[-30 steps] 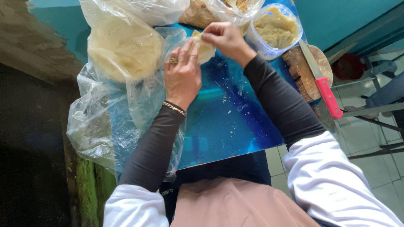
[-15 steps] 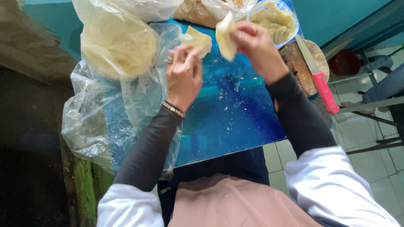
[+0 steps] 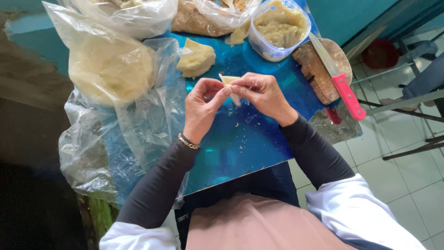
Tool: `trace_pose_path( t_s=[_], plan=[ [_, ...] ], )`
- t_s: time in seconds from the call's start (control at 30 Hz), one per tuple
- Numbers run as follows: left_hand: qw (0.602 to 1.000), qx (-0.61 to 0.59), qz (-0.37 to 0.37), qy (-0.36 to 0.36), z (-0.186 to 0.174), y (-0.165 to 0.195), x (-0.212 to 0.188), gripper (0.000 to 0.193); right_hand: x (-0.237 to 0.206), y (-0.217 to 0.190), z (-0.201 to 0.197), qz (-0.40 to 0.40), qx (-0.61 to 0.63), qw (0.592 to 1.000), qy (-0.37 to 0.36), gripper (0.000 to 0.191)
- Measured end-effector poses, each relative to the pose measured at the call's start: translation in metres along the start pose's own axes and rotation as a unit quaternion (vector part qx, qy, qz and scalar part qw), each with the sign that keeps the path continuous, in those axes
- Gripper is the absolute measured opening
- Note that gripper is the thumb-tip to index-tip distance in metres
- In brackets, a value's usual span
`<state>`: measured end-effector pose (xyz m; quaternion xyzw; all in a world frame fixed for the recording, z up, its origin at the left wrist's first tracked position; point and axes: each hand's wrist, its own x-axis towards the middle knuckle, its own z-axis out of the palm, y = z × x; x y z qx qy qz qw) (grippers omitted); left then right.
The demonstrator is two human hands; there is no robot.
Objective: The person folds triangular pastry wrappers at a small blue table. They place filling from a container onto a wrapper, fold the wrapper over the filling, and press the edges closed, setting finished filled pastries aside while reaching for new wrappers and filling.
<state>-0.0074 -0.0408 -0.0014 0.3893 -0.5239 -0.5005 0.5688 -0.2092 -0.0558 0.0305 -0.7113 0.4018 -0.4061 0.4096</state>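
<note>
Both hands, left (image 3: 203,109) and right (image 3: 264,95), pinching one thin dough wrapper (image 3: 230,83) above table (image 3: 240,143); soft, light, tearable; best held by edges.

dough piece (image 3: 230,82): mostly covered by the fingers (image 3: 240,89) of both hands; only a pale corner shows, so its full shape cannot be told.
top bags (image 3: 138,14): cut off by the upper edge; contents unclear.
red object (image 3: 334,115): half hidden under the knife (image 3: 340,83) and wooden board (image 3: 319,69); kind cannot be told.
chair (image 3: 416,92): cut off at the right edge.
</note>
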Motion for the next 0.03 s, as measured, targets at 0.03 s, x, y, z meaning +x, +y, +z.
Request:
trace_pose_path(
  t_s=[0.03],
  plan=[
    [1.000,0.005,-0.012,0.002,-0.0006,-0.0024,0.0004,0.021,-0.0013,0.0041,0.0001,0.020,0.000,1.000,-0.014,0.016]
  ],
)
